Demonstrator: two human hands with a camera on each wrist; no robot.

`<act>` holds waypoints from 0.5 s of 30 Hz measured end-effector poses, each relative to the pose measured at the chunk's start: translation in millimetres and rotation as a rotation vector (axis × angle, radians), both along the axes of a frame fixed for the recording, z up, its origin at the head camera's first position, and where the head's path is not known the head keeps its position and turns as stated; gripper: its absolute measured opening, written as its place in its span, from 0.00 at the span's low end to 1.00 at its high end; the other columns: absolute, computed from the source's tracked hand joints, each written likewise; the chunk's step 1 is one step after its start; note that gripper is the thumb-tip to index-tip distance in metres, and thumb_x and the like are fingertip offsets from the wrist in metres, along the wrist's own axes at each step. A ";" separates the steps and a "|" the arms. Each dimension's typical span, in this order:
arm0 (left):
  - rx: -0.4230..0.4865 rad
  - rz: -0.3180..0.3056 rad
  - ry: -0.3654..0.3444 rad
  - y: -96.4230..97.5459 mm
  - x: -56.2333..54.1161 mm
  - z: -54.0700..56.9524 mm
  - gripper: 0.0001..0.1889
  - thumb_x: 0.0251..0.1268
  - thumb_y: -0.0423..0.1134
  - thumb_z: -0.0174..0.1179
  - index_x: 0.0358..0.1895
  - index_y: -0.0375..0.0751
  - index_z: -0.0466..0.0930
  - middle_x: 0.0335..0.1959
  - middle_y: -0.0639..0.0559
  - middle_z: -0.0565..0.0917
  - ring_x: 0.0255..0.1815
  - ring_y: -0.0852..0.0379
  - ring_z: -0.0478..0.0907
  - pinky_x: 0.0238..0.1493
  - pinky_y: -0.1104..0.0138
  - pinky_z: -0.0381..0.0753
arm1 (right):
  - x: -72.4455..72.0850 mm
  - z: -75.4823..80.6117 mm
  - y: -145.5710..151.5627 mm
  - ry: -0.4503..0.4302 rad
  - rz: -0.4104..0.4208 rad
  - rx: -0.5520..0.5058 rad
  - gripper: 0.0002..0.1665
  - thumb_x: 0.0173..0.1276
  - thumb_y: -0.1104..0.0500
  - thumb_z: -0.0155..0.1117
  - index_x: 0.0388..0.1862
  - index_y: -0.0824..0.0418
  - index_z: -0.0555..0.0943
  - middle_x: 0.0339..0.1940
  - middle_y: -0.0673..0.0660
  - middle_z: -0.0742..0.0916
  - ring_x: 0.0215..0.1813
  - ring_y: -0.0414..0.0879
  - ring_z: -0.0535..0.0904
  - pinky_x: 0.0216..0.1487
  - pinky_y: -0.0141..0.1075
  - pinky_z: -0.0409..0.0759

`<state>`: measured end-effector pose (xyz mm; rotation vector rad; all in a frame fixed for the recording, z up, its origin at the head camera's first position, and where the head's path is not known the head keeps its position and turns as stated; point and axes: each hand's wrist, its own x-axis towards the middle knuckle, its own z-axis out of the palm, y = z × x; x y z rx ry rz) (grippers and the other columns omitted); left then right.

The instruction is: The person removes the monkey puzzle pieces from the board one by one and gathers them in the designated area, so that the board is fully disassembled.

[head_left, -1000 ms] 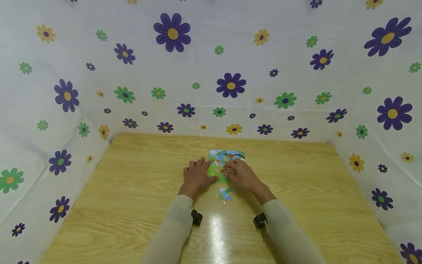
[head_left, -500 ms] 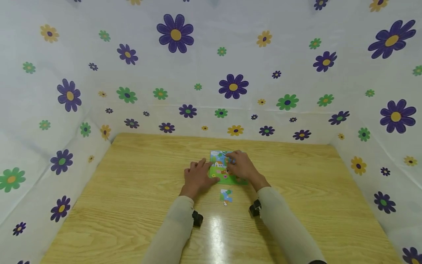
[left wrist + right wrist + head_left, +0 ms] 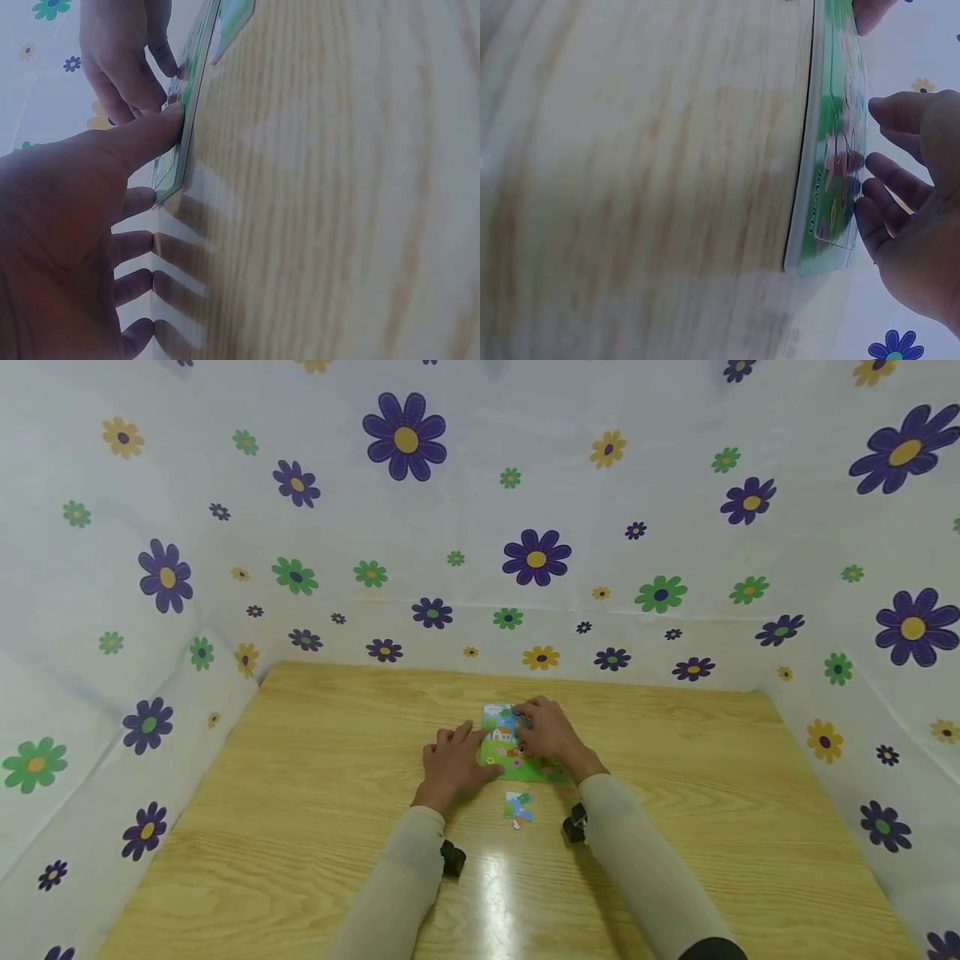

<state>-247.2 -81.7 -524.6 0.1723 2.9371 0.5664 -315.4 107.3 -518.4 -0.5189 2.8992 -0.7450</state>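
Observation:
A colourful jigsaw puzzle (image 3: 498, 750) in a flat board lies on the wooden table, showing a house, grass and an animal. My left hand (image 3: 454, 766) rests at its left side: in the left wrist view the thumb touches the board's front edge and the fingertips stand on the table. Over the puzzle's upper right part, my right hand (image 3: 553, 732) touches the surface with its fingertips; the right wrist view shows its thumb (image 3: 900, 112) apart from the fingers. No piece shows in that hand. The hand covers part of the picture.
A loose blue-green puzzle piece or joined pieces (image 3: 518, 806) lie just in front of the board. The wooden table (image 3: 315, 827) extends to both sides. A white cloth with flowers (image 3: 465, 485) walls off the back and sides. Black wrist cameras (image 3: 453, 857) sit under the sleeves.
My right hand has moved up from the middle of the puzzle to its upper right part. The left hand stays at the left edge. The view has shifted slightly.

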 end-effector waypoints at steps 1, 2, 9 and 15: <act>-0.002 -0.001 0.000 0.0 -0.2 -0.1 0.39 0.59 0.68 0.57 0.73 0.60 0.63 0.77 0.52 0.57 0.72 0.42 0.57 0.62 0.41 0.62 | -0.7 -0.2 0.0 0.000 -0.002 0.005 0.24 0.70 0.57 0.59 0.65 0.56 0.76 0.64 0.63 0.76 0.65 0.62 0.70 0.64 0.53 0.71; -0.004 -0.001 -0.002 0.0 -0.4 -0.1 0.39 0.59 0.68 0.57 0.73 0.60 0.63 0.77 0.53 0.57 0.72 0.42 0.57 0.62 0.41 0.62 | -1.4 -0.4 -0.1 0.000 -0.001 0.008 0.24 0.70 0.57 0.59 0.65 0.56 0.77 0.63 0.63 0.76 0.65 0.62 0.70 0.64 0.53 0.71; -0.005 0.005 -0.009 -0.2 -0.5 -2.2 0.39 0.59 0.68 0.57 0.73 0.60 0.62 0.78 0.53 0.57 0.72 0.42 0.57 0.62 0.42 0.61 | -6.1 -2.2 -4.4 -0.009 0.023 0.092 0.23 0.72 0.55 0.57 0.64 0.51 0.77 0.63 0.63 0.74 0.63 0.62 0.69 0.62 0.55 0.70; -0.008 0.000 -0.005 0.9 0.6 0.1 0.39 0.60 0.68 0.57 0.74 0.60 0.62 0.78 0.53 0.56 0.73 0.41 0.57 0.62 0.41 0.61 | -8.4 2.0 -5.8 -0.033 0.035 0.165 0.20 0.74 0.56 0.53 0.62 0.49 0.78 0.63 0.64 0.71 0.62 0.62 0.68 0.59 0.56 0.72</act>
